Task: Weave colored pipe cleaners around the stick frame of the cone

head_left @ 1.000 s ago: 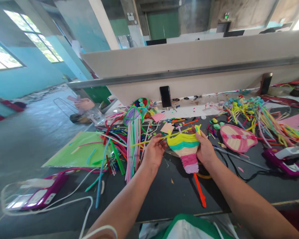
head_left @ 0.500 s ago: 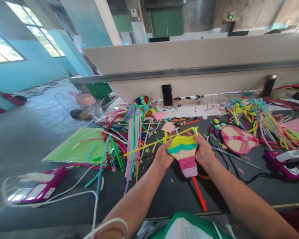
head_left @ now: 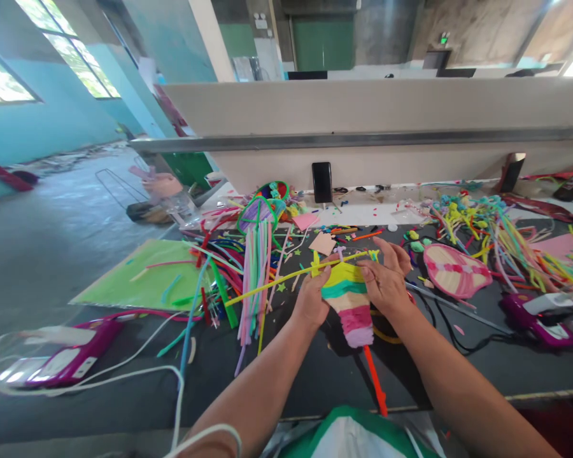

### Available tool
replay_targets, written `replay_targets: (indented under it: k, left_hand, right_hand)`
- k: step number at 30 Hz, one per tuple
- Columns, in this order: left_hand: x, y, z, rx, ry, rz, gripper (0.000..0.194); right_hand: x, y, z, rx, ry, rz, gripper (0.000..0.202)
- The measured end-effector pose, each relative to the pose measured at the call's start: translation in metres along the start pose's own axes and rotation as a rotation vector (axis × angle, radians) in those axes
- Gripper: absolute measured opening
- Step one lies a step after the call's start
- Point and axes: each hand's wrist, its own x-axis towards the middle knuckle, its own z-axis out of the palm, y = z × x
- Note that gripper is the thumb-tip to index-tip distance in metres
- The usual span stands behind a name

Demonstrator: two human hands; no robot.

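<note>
A matt, fibrous surface, ridged in rows, is shown by the tapering striped yellow, teal, cream and pink piece (head_left: 349,304). The same fuzzy finish is borne by the long thin yellow stem (head_left: 277,284). The dark grey flat tabletop (head_left: 310,388) is given a dull, smooth look. Gloss is seen on the black rectangular phone (head_left: 321,182) and the purple box-shaped plastic power strip (head_left: 74,356). The light green flat sheet (head_left: 138,280) is covered in shiny clear plastic. A metallic sheen is carried by the long grey rail (head_left: 363,139).
</note>
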Motion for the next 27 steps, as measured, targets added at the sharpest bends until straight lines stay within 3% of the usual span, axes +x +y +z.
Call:
replay_targets:
  k: [2, 7, 11, 16, 21, 27]
  left_hand:
    - [-0.004, -0.005, 0.006, 0.005, -0.020, 0.006, 0.038]
    - [-0.002, -0.012, 0.004, -0.068, -0.045, -0.099, 0.037]
    - [0.002, -0.011, -0.004, -0.145, -0.016, -0.217, 0.035]
    - [0.003, -0.011, -0.007, -0.144, -0.047, -0.225, 0.037]
    - [0.002, -0.018, -0.005, -0.105, -0.085, -0.206, 0.043]
    - [0.000, -0.024, 0.003, -0.092, -0.154, -0.235, 0.039]
  right_hand:
    - [-0.001, -0.003, 0.005, -0.013, -0.036, 0.028, 0.019]
    - [-0.001, 0.010, 0.015, -0.061, 0.025, 0.059, 0.023]
    - [0.000, 0.017, 0.014, -0.041, 0.039, -0.023, 0.025]
    - [0.003, 0.015, 0.006, -0.060, 0.005, -0.118, 0.032]
    - [0.012, 0.027, 0.000, -0.018, -0.006, 0.035, 0.029]
    - [0.020, 0.045, -0.009, 0.270, -0.073, 0.259, 0.023]
